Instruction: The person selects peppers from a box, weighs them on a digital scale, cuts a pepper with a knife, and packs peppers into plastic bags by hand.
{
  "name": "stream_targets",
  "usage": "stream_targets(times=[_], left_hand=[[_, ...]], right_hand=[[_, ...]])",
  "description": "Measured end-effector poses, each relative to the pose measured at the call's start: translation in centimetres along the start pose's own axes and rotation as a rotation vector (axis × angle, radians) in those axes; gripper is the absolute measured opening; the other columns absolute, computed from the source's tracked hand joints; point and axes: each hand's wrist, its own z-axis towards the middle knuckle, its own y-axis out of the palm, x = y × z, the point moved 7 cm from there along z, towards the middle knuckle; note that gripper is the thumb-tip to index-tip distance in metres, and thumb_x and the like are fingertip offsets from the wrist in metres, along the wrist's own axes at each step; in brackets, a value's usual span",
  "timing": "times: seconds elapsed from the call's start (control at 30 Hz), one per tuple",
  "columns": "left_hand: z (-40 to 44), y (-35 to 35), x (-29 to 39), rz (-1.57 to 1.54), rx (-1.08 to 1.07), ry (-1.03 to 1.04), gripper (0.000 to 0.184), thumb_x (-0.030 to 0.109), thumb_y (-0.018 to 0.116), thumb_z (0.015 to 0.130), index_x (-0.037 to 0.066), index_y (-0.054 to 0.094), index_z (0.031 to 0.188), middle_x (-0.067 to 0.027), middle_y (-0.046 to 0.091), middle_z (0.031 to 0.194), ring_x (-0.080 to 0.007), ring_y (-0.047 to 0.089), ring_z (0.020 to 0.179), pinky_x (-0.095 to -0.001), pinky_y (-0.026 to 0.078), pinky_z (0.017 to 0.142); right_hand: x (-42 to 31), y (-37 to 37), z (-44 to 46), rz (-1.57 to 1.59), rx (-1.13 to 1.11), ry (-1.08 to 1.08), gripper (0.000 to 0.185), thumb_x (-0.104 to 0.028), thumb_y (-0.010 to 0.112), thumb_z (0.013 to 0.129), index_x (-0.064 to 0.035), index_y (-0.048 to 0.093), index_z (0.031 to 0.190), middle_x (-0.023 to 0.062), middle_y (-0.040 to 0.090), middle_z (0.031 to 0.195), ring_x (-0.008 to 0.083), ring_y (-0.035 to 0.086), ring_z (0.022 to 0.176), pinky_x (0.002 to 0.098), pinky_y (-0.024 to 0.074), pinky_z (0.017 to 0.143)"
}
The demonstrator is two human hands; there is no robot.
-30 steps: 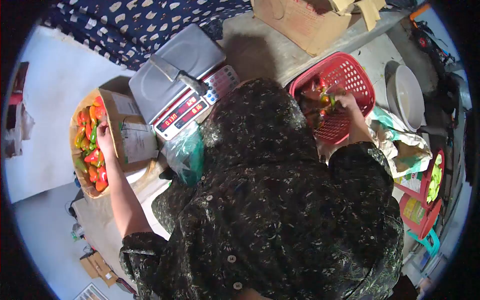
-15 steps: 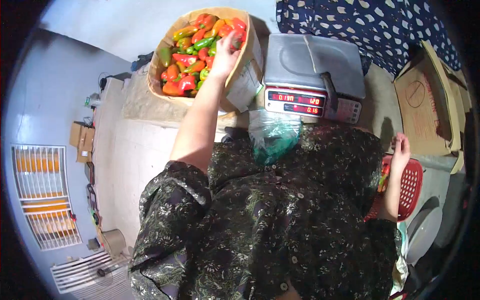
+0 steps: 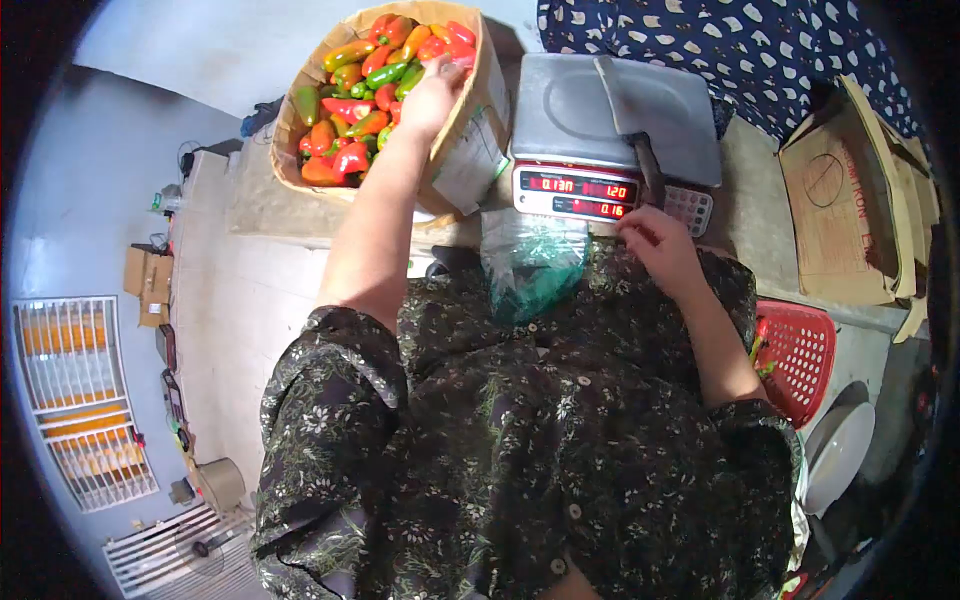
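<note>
My left hand point(image 3: 432, 97) is in the large paper-lined basket point(image 3: 284, 150), its fingers bent over a red pepper point(image 3: 461, 60) at the right side; the fingertips are partly hidden. Red, orange and green peppers point(image 3: 370, 125) fill the basket. My right hand point(image 3: 662, 247) is in front of the digital scale point(image 3: 560, 110), just below its lit red display. Its fingers are loosely bent with a gap between them, and nothing shows in them. A knife point(image 3: 648, 165) with a dark handle lies across the scale, its handle end close to my right fingers.
A clear and green plastic bag point(image 3: 535, 265) hangs at the scale's front edge. To the right are a red perforated basket point(image 3: 805, 365) with some peppers, a white bowl point(image 3: 842, 460) and an open cardboard box point(image 3: 835, 215). Dark patterned cloth point(image 3: 690, 35) hangs behind the scale.
My right hand has moved left and inward, from above the red basket to the front of the scale. My left hand stays among the peppers. The view has shifted slightly.
</note>
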Motion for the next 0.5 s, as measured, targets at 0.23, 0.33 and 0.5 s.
stream_targets(times=[0.23,0.33,0.5], left_hand=[[-0.3,-2.8,-0.2,-0.067,0.321,-0.033,0.040,0.014,0.052,0.080,0.005,0.057,0.118,-0.0215,0.051,0.123,-0.0348,0.049,0.115,-0.0378,0.040,0.098],[-0.7,-3.8,-0.2,-0.107,0.374,-0.108,0.037,0.010,0.054,0.078,0.000,0.058,0.114,-0.0226,0.053,0.115,-0.0345,0.052,0.110,-0.0380,0.041,0.096],[-1.7,-5.5,0.2,-0.370,0.533,-0.046,0.026,0.002,0.054,0.077,-0.001,0.056,0.103,-0.0143,0.056,0.094,-0.0250,0.059,0.087,-0.0356,0.047,0.080]], right_hand=[[1.7,-3.7,2.4,-0.635,0.461,-0.127,0.038,-0.022,0.065,0.077,-0.0084,0.057,0.111,0.0181,0.050,0.116,0.0377,0.053,0.103,0.0445,0.0404,0.092],[6.1,-3.1,5.1,-0.600,0.381,0.145,0.053,-0.017,0.063,0.077,-0.0114,0.044,0.126,0.0198,0.051,0.116,0.0367,0.049,0.109,0.0432,0.0433,0.087],[6.3,-6.1,7.2,-0.406,0.285,0.241,0.058,-0.016,0.058,0.082,-0.0093,0.036,0.134,0.0235,0.048,0.123,0.0346,0.048,0.116,0.0412,0.0411,0.094]])
